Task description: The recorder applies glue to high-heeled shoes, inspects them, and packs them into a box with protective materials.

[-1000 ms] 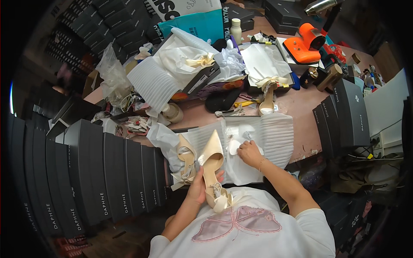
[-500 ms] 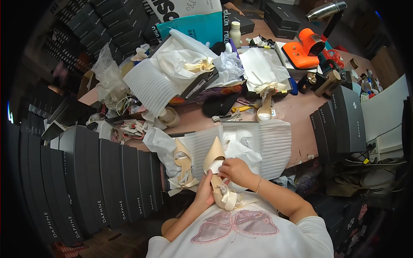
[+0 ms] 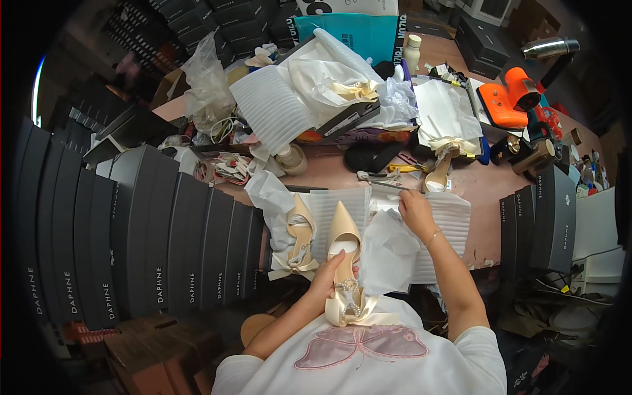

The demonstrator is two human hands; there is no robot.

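My left hand [image 3: 327, 275] grips a beige pointed-toe shoe [image 3: 343, 230] around its middle, toe pointing away from me. White stuffing [image 3: 342, 247] shows in its opening, and a beaded strap and pale ribbon bow [image 3: 352, 309] hang at its heel end. With fingers curled, my right hand [image 3: 417, 214] reaches to the far edge of the open shoe box [image 3: 388, 187]; whatever its fingertips hold is hidden. Below that hand lies white tissue paper [image 3: 388, 253]. The matching shoe [image 3: 301, 227] rests at the left on ribbed white foam wrap [image 3: 320, 209].
Dark shoe boxes [image 3: 191, 243] stand in a row at the left, others [image 3: 550, 217] at the right. Farther back are an open box with foam sheet [image 3: 273, 108], another box with a bowed shoe [image 3: 442, 170], a yellow cutter [image 3: 408, 168] and an orange device [image 3: 510, 99].
My right hand has left the shoe's opening and moved away to the box's far edge. The shoe stays in my left hand, and the whole view has shifted.
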